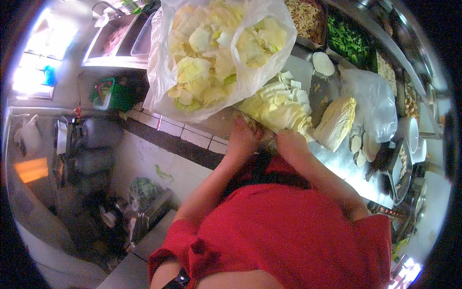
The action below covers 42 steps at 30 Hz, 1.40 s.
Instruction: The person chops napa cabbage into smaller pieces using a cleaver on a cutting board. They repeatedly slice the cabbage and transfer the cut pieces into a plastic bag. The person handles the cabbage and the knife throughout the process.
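Note:
My left hand [246, 136] is at the near edge of the worktop with its fingers curled beside a small brownish piece; whether it grips this is unclear. Close to its right, my right hand [291, 142] is curled against the near side of a heap of cut napa cabbage [279, 103]. Anything inside its fist is hidden. A large white plastic bag [160, 86] stands beyond my left hand, filled with loose cabbage leaves [205, 47]. To the right of the heap lies an uncut piece of napa cabbage [335, 124].
Pale slices [357, 144] and a clear plastic bag [371, 101] lie to the right. Behind are trays of shredded food [306, 18] and chopped greens [344, 38]. A green basket [117, 95] stands at left. The tiled counter edge [196, 139] runs before me.

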Available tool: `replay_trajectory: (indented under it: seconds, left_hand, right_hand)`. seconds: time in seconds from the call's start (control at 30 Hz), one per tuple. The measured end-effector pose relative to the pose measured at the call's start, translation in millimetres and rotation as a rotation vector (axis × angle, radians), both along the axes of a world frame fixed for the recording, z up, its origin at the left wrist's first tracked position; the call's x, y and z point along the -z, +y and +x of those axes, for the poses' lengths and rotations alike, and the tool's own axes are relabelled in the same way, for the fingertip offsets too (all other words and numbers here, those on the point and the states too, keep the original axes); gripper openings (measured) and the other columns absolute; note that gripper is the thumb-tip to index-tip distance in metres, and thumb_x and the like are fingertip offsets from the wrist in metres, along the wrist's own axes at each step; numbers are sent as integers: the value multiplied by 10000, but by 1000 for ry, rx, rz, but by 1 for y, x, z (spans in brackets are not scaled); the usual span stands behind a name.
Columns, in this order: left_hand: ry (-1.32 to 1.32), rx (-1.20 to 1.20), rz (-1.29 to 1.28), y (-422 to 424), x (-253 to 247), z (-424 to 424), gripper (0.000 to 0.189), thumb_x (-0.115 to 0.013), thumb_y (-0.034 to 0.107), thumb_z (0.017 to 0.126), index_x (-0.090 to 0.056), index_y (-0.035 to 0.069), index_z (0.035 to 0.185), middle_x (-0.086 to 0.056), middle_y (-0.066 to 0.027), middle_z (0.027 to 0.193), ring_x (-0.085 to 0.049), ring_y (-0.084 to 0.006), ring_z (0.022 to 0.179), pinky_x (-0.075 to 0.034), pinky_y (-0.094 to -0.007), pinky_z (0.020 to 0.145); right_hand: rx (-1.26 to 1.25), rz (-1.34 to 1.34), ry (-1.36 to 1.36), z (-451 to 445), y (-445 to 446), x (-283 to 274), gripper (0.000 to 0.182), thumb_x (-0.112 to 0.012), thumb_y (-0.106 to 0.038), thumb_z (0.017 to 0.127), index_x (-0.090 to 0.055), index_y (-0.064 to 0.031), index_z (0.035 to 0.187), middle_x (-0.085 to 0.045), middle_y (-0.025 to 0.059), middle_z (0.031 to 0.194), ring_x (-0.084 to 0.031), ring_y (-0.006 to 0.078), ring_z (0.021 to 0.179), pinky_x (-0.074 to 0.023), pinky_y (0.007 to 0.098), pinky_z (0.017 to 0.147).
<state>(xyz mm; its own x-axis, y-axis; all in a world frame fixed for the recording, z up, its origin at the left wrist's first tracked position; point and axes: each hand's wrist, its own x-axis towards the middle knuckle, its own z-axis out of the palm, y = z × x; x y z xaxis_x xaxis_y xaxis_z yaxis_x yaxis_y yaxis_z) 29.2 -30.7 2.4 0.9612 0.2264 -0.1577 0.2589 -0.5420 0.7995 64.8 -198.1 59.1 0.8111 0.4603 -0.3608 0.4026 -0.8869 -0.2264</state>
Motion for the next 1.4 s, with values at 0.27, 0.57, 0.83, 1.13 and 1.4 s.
replay_trajectory:
  seconds: [0.27,0.57,0.83,1.13,1.4]
  left_hand:
    - [-50,261,-279,31,-39,-13,665,-690,241,784,-377,-22,1308,-526,-267,1199,-518,-415,1123,-413,-442,965]
    - [-389,397,239,7,-35,50,1072,-819,444,586,-285,33,1420,-421,-263,1296,-405,-406,1211,-282,-508,1039]
    - [-210,334,187,3,-45,66,1187,-857,474,537,-251,-42,1419,-383,-284,1376,-341,-416,1308,-271,-465,1087]
    - [101,474,57,23,-48,83,1344,-892,487,462,-157,-45,1453,-299,-272,1451,-307,-380,1355,-266,-408,1114]
    - [87,628,-93,25,-58,105,1396,-924,410,433,-96,11,1485,-226,-237,1493,-201,-349,1403,-211,-394,1141]
  right_hand:
    - [111,274,-36,3,-22,-1,269,-580,-251,889,-633,-5,794,-635,222,735,-647,382,681,-514,462,612]
    - [701,345,102,-46,-130,-68,371,-631,-302,871,-634,68,894,-620,252,693,-641,347,636,-465,429,591]
    - [961,22,-214,-75,-185,-21,336,-568,-262,905,-631,46,1024,-644,248,768,-640,405,745,-479,481,676]
    - [654,-109,-339,-34,-145,8,648,-667,-223,805,-397,-30,1362,-412,260,1301,-421,443,1177,-409,504,933]
    - [-193,537,-101,110,-82,42,1250,-882,-454,472,-225,-100,1475,-169,266,1505,-167,451,1392,-198,489,1137]
